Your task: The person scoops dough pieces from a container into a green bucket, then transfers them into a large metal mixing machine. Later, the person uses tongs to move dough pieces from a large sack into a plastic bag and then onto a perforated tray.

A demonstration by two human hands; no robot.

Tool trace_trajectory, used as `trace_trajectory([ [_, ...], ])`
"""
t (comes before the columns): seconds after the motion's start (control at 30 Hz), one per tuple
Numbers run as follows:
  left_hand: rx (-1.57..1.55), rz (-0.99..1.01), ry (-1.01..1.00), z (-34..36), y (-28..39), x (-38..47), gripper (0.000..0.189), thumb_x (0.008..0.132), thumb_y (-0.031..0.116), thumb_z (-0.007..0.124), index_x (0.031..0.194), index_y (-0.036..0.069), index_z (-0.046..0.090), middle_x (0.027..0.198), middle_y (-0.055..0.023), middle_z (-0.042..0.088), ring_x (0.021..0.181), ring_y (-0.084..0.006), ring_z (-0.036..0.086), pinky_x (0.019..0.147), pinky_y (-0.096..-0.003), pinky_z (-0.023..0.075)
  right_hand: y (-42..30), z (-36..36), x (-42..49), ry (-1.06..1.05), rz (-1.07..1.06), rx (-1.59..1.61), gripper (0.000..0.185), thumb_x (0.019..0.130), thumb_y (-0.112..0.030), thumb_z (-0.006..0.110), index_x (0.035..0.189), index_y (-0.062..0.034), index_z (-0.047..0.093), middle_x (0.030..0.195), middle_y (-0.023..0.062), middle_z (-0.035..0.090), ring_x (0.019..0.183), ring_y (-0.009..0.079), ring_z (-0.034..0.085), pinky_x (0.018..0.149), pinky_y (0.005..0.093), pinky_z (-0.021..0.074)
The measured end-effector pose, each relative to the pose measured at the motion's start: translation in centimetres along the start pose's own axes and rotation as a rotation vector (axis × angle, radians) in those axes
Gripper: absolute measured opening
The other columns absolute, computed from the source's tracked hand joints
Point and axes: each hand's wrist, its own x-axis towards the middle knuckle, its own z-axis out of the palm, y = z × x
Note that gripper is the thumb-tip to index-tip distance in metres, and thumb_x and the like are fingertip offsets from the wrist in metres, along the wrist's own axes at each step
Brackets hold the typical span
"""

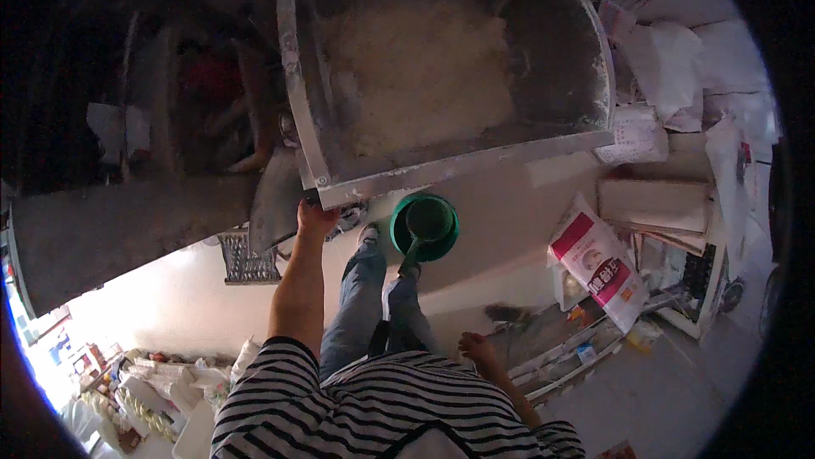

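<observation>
My left hand (316,216) reaches up to the near left corner of a large rectangular metal trough (458,166). Its fingers are at a small dark part under that corner, and the corner hides part of the grip. A pale, flat mass that looks like dough or flour (420,70) covers much of the trough floor. My right hand (475,349) hangs low beside my body, its fingers loosely bent, with nothing visible in it. On the floor by my feet stands a green plastic bucket (398,236), with a green long-handled scoop (428,218) inside it.
To the left is a dark tabletop (127,236), with a person's bare arm (255,109) beyond it. A black woven crate (249,263) is below. At right, a printed sack (598,265) leans near a box (652,204) and shelf clutter. A brush head (507,313) lies nearby.
</observation>
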Motion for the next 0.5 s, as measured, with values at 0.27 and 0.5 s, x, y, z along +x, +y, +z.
trace_trajectory([
  [0.27, 0.007, -0.142, 0.070, -0.9, 0.6, 0.9, 0.051, 0.087, 0.043, 0.035, 0.118, 0.009, 0.058, 0.118, -0.0135, 0.061, 0.110, -0.0349, 0.056, 0.095, -0.0509, 0.0412, -6.0, 6.0, -1.8, 0.000, -0.098, -0.071, 0.043, 0.089, -0.033, 0.064, 0.119, -0.0029, 0.058, 0.101, 0.0086, 0.064, 0.089, 0.0185, 0.061, 0.077, 0.0334, 0.0494],
  [0.5, -0.003, -0.037, -0.483, -6.9, -0.9, 5.8, 0.039, 0.088, 0.031, 0.039, 0.104, 0.003, 0.062, 0.097, -0.0119, 0.066, 0.091, -0.0304, 0.063, 0.083, -0.0445, 0.0484, -6.8, 7.8, -1.9, 0.002, -0.139, -0.129, 0.042, 0.091, -0.031, 0.061, 0.120, -0.0020, 0.058, 0.098, 0.0071, 0.066, 0.084, 0.0166, 0.062, 0.074, 0.0293, 0.0495],
])
